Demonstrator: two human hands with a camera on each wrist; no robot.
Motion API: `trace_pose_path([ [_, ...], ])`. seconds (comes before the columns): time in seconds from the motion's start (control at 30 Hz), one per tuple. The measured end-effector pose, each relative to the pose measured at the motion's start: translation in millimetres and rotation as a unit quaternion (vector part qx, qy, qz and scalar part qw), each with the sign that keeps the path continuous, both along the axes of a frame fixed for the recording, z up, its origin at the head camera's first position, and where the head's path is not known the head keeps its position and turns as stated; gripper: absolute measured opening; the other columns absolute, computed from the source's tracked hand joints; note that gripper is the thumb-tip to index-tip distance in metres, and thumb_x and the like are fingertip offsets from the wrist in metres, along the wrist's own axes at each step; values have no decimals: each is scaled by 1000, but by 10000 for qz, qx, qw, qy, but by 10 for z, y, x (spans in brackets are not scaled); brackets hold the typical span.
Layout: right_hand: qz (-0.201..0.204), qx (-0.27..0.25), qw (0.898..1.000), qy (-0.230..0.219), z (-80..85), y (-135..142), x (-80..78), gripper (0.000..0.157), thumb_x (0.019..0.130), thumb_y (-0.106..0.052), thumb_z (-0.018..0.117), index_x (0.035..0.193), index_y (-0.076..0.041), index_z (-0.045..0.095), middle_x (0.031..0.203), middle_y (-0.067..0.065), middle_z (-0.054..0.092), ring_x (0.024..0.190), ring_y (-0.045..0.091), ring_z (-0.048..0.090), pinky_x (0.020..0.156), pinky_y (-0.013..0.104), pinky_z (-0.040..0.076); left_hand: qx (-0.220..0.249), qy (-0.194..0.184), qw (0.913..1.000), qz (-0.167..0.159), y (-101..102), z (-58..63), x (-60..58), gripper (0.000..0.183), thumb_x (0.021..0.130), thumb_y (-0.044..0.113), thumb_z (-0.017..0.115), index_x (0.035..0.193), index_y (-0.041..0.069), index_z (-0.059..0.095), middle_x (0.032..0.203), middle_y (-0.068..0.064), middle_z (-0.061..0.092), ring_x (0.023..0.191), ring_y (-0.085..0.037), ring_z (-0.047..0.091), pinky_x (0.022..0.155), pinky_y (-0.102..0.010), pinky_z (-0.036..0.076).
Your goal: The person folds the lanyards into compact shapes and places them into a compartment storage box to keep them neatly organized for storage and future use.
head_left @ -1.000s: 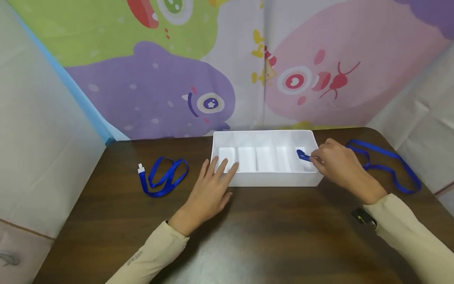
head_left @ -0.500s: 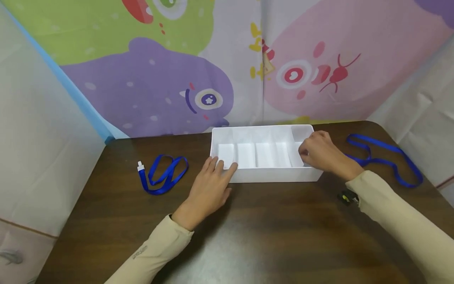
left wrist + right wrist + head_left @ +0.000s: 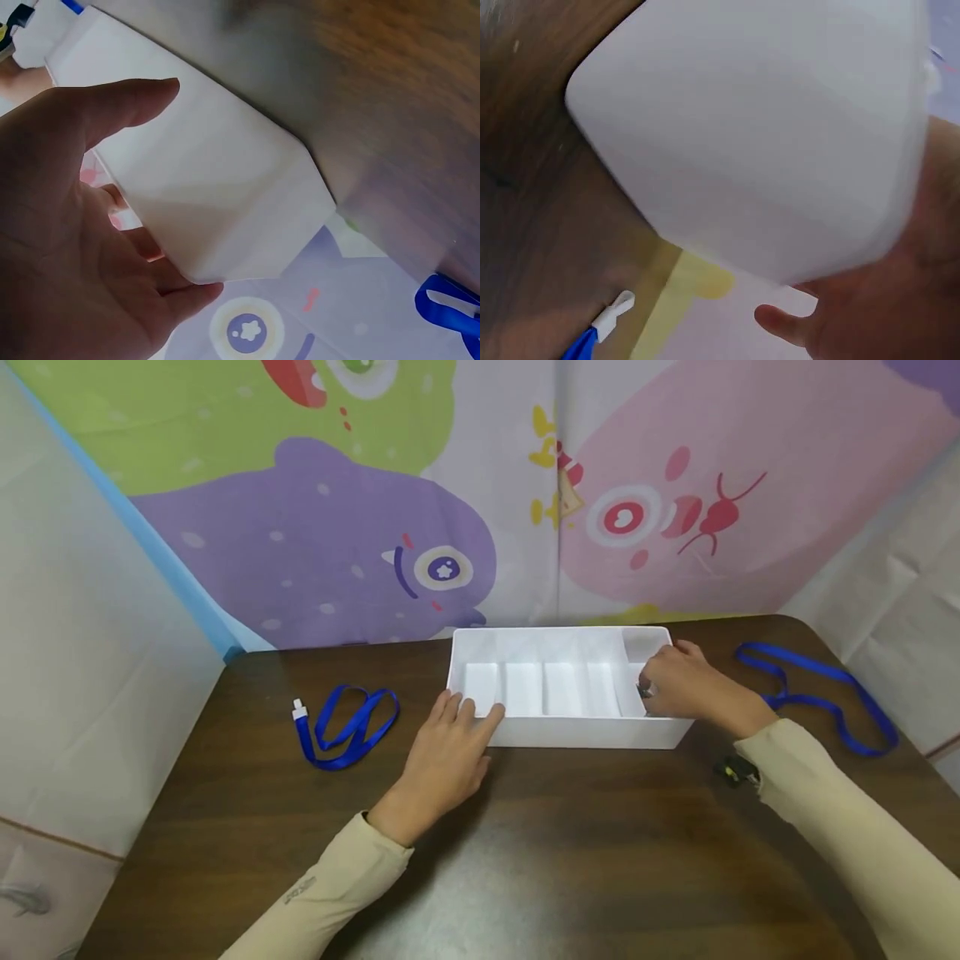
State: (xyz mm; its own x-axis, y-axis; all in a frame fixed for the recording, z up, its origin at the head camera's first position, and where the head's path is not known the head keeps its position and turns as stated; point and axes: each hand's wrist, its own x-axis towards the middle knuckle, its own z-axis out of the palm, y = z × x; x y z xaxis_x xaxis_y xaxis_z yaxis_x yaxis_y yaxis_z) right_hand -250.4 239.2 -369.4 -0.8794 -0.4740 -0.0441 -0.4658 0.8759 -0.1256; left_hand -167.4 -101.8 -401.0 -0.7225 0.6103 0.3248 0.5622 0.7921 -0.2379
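Fingers [image 3: 491,722] of the left hand [image 3: 442,764] are resting, loose and unclenched, over the near wall of the white tray [image 3: 577,733], the thumb sitting apart from them on the outer side, above the dark brown tabletop [image 3: 570,843]. Over at the other end, the right hand [image 3: 678,685] is sitting down in the right-end compartment [image 3: 647,647], its fingers curling inward. Something small, a dark and silvery object [image 3: 646,692], is showing right by those fingers, and whether they're pinching it or merely touching it, I can't tell: the hand is blocking the view.

So the step in hand is looking like a placing or adjusting job in that end slot, the left hand apparently steadying the tray. Next move, I'm judging, is calling for a clean parting of the right fingers, nothing snagging on the tray's edge.

Out wide now: a blue strap [image 3: 330,766] with a white end clip [image 3: 299,711] is lying looped on the left, apart from the tray, while a second blue strap [image 3: 817,669] is trailing beyond the right hand. Behind it all, a cartoon backdrop [image 3: 390,543] is hanging.
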Motion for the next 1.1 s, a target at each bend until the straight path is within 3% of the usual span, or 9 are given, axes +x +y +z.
trace_pose_path([
  [0.13, -131, -644, 9978, 110, 112, 47, 145, 17, 87, -15, 71, 96, -1, 76, 107, 19, 71, 114, 42, 54, 105, 67, 26, -92, 51, 9999, 59, 11, -2, 4, 69, 75, 35, 84, 130, 12, 48, 105, -20, 63, 115, -41, 59, 113, -48, 35],
  [0.33, -230, -1536, 9858, 646, 340, 215, 364, 19, 90, -8, 72, 105, 3, 73, 109, 22, 69, 112, 41, 56, 97, 60, 41, -191, 22, 9998, 77, 9, 8, -7, 70, 77, 36, 82, 132, 12, 47, 108, -20, 63, 115, -41, 58, 114, -49, 33],
  [0.5, -652, -1978, 9673, 1446, 419, 546, 377, 22, 90, -5, 71, 110, 3, 70, 109, 24, 69, 106, 43, 59, 91, 59, 43, -287, 38, 9995, 93, -7, 3, -12, 73, 76, 35, 84, 133, 11, 45, 111, -21, 61, 117, -40, 57, 113, -48, 34],
  [0.57, -770, -1922, 9654, 1588, 376, 707, 336, 26, 90, -5, 70, 113, 6, 67, 110, 27, 68, 104, 45, 61, 90, 60, 43, -311, 75, 9995, 85, -13, -5, -3, 74, 75, 35, 84, 133, 11, 45, 112, -21, 61, 117, -40, 57, 113, -47, 35],
  [0.73, -872, -1189, 9821, 1174, 97, 1120, 212, 42, 86, -5, 71, 120, 16, 56, 111, 37, 62, 103, 54, 57, 89, 64, 41, -325, 150, 9994, 13, -24, -44, 25, 75, 73, 34, 85, 132, 10, 46, 112, -22, 60, 116, -41, 57, 111, -48, 36],
  [0.8, -1037, -836, 9882, 752, -32, 1271, 177, 50, 86, -7, 71, 124, 18, 50, 113, 41, 57, 105, 59, 53, 89, 67, 40, -292, 173, 9994, -13, -26, -64, 30, 75, 73, 34, 86, 132, 9, 46, 112, -22, 60, 116, -42, 57, 111, -48, 37],
  [0.9, -1358, -529, 9893, 69, -189, 1454, 133, 57, 86, -13, 71, 126, 20, 45, 112, 43, 55, 106, 62, 50, 90, 69, 38, -221, 224, 9995, -30, -20, -81, 23, 76, 72, 33, 86, 132, 9, 46, 111, -23, 60, 115, -43, 58, 111, -48, 37],
  [1.0, -1527, -565, 9858, -424, -290, 1561, 102, 46, 87, -14, 71, 115, 17, 52, 104, 37, 59, 99, 57, 54, 85, 65, 42, -186, 290, 9994, -28, -14, -75, 12, 76, 71, 34, 87, 131, 8, 47, 110, -24, 59, 115, -43, 58, 111, -48, 37],
  [1.1, -1465, -660, 9859, -460, -317, 1604, 90, 22, 86, -12, 71, 93, 8, 62, 86, 22, 64, 82, 42, 59, 75, 54, 46, -169, 318, 9993, -51, -3, -59, -3, 76, 71, 33, 87, 131, 8, 47, 110, -24, 59, 114, -43, 58, 111, -48, 37],
])
